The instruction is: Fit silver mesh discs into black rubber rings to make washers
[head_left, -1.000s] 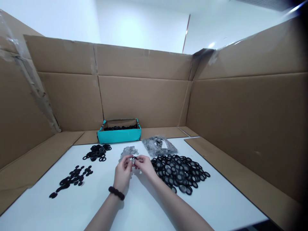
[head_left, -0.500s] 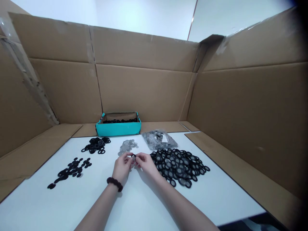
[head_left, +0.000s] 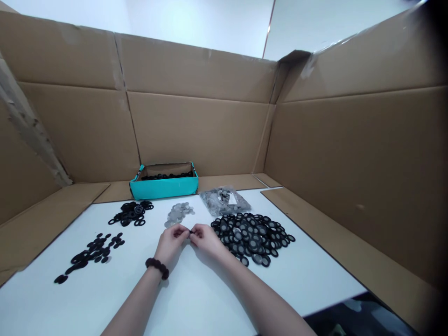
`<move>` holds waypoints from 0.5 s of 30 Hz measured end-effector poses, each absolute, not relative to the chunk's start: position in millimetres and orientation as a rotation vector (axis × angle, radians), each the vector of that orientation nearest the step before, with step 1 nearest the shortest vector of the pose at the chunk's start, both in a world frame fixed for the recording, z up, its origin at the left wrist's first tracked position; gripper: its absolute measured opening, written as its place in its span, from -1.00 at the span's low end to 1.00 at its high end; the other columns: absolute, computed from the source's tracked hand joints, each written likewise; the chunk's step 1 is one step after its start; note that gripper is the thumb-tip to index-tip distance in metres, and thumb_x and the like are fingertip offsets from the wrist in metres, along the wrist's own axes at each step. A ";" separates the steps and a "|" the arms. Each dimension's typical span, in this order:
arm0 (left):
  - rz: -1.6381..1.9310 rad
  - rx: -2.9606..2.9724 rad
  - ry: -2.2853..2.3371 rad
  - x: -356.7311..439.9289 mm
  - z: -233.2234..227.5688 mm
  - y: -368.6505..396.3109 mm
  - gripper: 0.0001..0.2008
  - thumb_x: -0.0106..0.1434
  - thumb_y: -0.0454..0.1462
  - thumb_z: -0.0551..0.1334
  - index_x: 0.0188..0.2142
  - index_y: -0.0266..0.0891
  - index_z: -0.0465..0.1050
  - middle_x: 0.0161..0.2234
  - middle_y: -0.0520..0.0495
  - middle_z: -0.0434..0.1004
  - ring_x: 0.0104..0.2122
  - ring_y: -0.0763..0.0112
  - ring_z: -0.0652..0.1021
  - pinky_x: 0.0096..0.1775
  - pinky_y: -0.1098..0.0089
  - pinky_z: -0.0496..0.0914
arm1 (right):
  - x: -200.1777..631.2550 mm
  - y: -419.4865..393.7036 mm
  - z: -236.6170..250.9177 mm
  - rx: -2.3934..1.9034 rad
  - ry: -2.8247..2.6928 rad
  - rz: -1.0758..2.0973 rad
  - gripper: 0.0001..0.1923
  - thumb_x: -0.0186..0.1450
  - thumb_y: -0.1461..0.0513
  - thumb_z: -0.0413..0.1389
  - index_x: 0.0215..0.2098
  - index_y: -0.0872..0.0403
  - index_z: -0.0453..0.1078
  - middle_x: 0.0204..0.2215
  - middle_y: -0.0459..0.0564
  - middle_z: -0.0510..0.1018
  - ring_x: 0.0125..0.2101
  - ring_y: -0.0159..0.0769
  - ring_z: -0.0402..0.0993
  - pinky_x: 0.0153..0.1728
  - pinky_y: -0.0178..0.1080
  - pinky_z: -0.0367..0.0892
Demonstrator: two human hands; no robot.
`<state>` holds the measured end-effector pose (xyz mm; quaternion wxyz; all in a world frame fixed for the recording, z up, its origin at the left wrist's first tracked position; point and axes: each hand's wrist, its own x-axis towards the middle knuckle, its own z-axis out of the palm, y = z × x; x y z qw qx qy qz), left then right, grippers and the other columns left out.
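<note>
My left hand [head_left: 174, 241] and my right hand [head_left: 206, 239] meet over the middle of the white table, fingertips pinched together. Between them is a small black ring [head_left: 191, 232], mostly covered by the fingers. Just beyond my left hand lies a pile of translucent grey discs [head_left: 178, 213]. Right of my right hand spreads a large heap of black rings with grey centres [head_left: 254, 238]. On the left are a pile of black rings [head_left: 130, 213] and, nearer me, a scatter of small black discs [head_left: 97, 248].
A teal box [head_left: 164, 188] holding black pieces stands at the back. Beside it lies a clear plastic bag [head_left: 225, 200] of grey discs with a white label. Cardboard walls [head_left: 199, 130] enclose the table [head_left: 196, 298] at the back and both sides.
The view has turned slightly right, so everything sits further left. Both hands still pinch the ring, which has tilted from showing its face to nearly edge-on.
</note>
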<state>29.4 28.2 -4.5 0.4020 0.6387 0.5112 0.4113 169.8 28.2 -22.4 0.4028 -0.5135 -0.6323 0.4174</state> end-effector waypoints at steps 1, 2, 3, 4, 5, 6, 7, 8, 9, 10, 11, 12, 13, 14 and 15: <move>1.043 1.642 1.311 29.6 -4.3 27.6 -0.78 -0.04 -0.13 0.18 -0.51 -0.25 0.43 -0.46 -0.09 0.53 -0.39 0.26 0.49 -0.26 0.31 0.33 | 169.8 28.2 -23.4 -1.302 -1.614 1.029 -0.94 0.08 0.34 0.04 -0.55 0.13 0.28 -0.69 -0.15 0.34 -0.61 -0.46 0.25 -0.54 -0.40 0.11; 1.050 1.664 1.334 30.0 -4.0 26.9 -0.79 -0.03 -0.13 0.18 -0.53 -0.24 0.42 -0.47 -0.08 0.53 -0.39 0.25 0.49 -0.26 0.30 0.33 | 169.9 28.4 -23.8 -1.306 -1.619 1.014 -0.94 0.08 0.34 0.04 -0.54 0.13 0.28 -0.69 -0.15 0.34 -0.61 -0.45 0.25 -0.54 -0.39 0.11; 1.055 1.680 1.358 30.5 -3.8 26.1 -0.79 -0.03 -0.13 0.17 -0.54 -0.23 0.41 -0.48 -0.08 0.53 -0.39 0.24 0.48 -0.26 0.30 0.32 | 170.0 28.7 -23.8 -1.306 -1.616 1.013 -0.94 0.08 0.34 0.05 -0.54 0.12 0.28 -0.69 -0.15 0.34 -0.61 -0.45 0.25 -0.54 -0.39 0.12; 1.063 1.692 1.382 31.0 -3.7 25.3 -0.79 -0.02 -0.13 0.16 -0.55 -0.23 0.40 -0.49 -0.08 0.53 -0.39 0.24 0.48 -0.28 0.29 0.32 | 170.3 29.1 -23.4 -1.304 -1.606 1.021 -0.94 0.08 0.34 0.05 -0.55 0.12 0.28 -0.70 -0.15 0.34 -0.62 -0.44 0.25 -0.54 -0.38 0.13; 1.071 1.699 1.401 31.5 -3.8 24.7 -0.79 -0.01 -0.12 0.15 -0.55 -0.22 0.40 -0.50 -0.08 0.52 -0.40 0.23 0.48 -0.29 0.30 0.31 | 170.8 29.6 -22.7 -1.299 -1.591 1.032 -0.93 0.07 0.35 0.05 -0.56 0.11 0.28 -0.71 -0.15 0.34 -0.62 -0.44 0.26 -0.54 -0.38 0.14; 1.076 1.700 1.416 31.9 -4.1 24.3 -0.78 -0.01 -0.11 0.14 -0.56 -0.22 0.39 -0.51 -0.08 0.52 -0.41 0.23 0.48 -0.31 0.30 0.31 | 171.3 30.0 -21.7 -1.290 -1.572 1.042 -0.93 0.07 0.35 0.05 -0.56 0.11 0.28 -0.71 -0.15 0.33 -0.62 -0.43 0.26 -0.54 -0.38 0.14; 1.079 1.698 1.424 32.2 -4.6 24.1 -0.77 0.00 -0.10 0.14 -0.56 -0.22 0.39 -0.51 -0.08 0.52 -0.41 0.22 0.48 -0.32 0.30 0.31 | 171.8 30.3 -20.5 -1.280 -1.551 1.050 -0.92 0.06 0.36 0.05 -0.57 0.11 0.28 -0.71 -0.16 0.33 -0.62 -0.43 0.27 -0.54 -0.38 0.15; 1.081 1.696 1.428 32.4 -5.3 24.1 -0.76 0.00 -0.09 0.14 -0.56 -0.22 0.39 -0.51 -0.08 0.52 -0.41 0.22 0.48 -0.33 0.31 0.30 | 172.4 30.4 -19.3 -1.270 -1.528 1.056 -0.92 0.06 0.36 0.05 -0.57 0.11 0.29 -0.71 -0.16 0.34 -0.63 -0.44 0.27 -0.54 -0.38 0.16; 1.078 1.696 1.424 32.7 -6.2 24.2 -0.75 0.00 -0.09 0.14 -0.56 -0.23 0.39 -0.51 -0.09 0.52 -0.41 0.22 0.48 -0.33 0.31 0.30 | 172.9 30.3 -18.0 -1.262 -1.501 1.063 -0.92 0.05 0.37 0.05 -0.57 0.11 0.29 -0.71 -0.15 0.35 -0.63 -0.45 0.27 -0.55 -0.38 0.16; 1.071 1.696 1.417 32.9 -7.1 24.4 -0.74 0.01 -0.09 0.14 -0.56 -0.23 0.40 -0.51 -0.09 0.52 -0.41 0.23 0.48 -0.33 0.31 0.30 | 173.2 30.2 -16.7 -1.258 -1.472 1.075 -0.92 0.05 0.38 0.05 -0.57 0.12 0.30 -0.71 -0.15 0.36 -0.64 -0.46 0.27 -0.55 -0.39 0.17; 1.064 1.694 1.410 33.3 -8.1 24.4 -0.74 0.01 -0.09 0.14 -0.55 -0.24 0.40 -0.51 -0.09 0.52 -0.41 0.23 0.48 -0.33 0.32 0.31 | 173.5 30.0 -15.5 -1.260 -1.441 1.090 -0.92 0.04 0.38 0.05 -0.58 0.13 0.30 -0.71 -0.15 0.37 -0.65 -0.47 0.27 -0.56 -0.39 0.18; 1.056 1.688 1.403 33.7 -9.1 24.4 -0.73 0.02 -0.09 0.14 -0.55 -0.25 0.40 -0.51 -0.09 0.52 -0.42 0.25 0.48 -0.33 0.33 0.31 | 173.7 29.7 -14.3 -1.268 -1.410 1.110 -0.92 0.04 0.39 0.05 -0.58 0.13 0.30 -0.71 -0.15 0.37 -0.67 -0.48 0.26 -0.57 -0.39 0.18; 1.051 1.677 1.398 34.2 -10.0 24.3 -0.73 0.02 -0.09 0.14 -0.55 -0.26 0.40 -0.52 -0.09 0.51 -0.43 0.26 0.48 -0.34 0.34 0.31 | 173.7 29.5 -13.3 -1.280 -1.381 1.134 -0.92 0.03 0.39 0.05 -0.59 0.14 0.30 -0.72 -0.15 0.37 -0.68 -0.49 0.25 -0.59 -0.40 0.18; 1.050 1.662 1.391 34.8 -10.9 24.1 -0.73 0.02 -0.09 0.15 -0.55 -0.26 0.40 -0.53 -0.08 0.50 -0.45 0.28 0.47 -0.36 0.35 0.31 | 173.6 29.3 -12.6 -1.291 -1.354 1.161 -0.92 0.03 0.39 0.05 -0.59 0.14 0.30 -0.72 -0.15 0.37 -0.69 -0.50 0.24 -0.60 -0.40 0.17; 1.055 1.643 1.382 35.5 -11.6 23.8 -0.73 0.01 -0.08 0.16 -0.56 -0.26 0.39 -0.55 -0.07 0.49 -0.47 0.30 0.46 -0.39 0.36 0.31 | 173.3 29.2 -12.2 -1.295 -1.327 1.194 -0.92 0.03 0.39 0.06 -0.60 0.14 0.30 -0.72 -0.15 0.37 -0.71 -0.51 0.24 -0.62 -0.40 0.17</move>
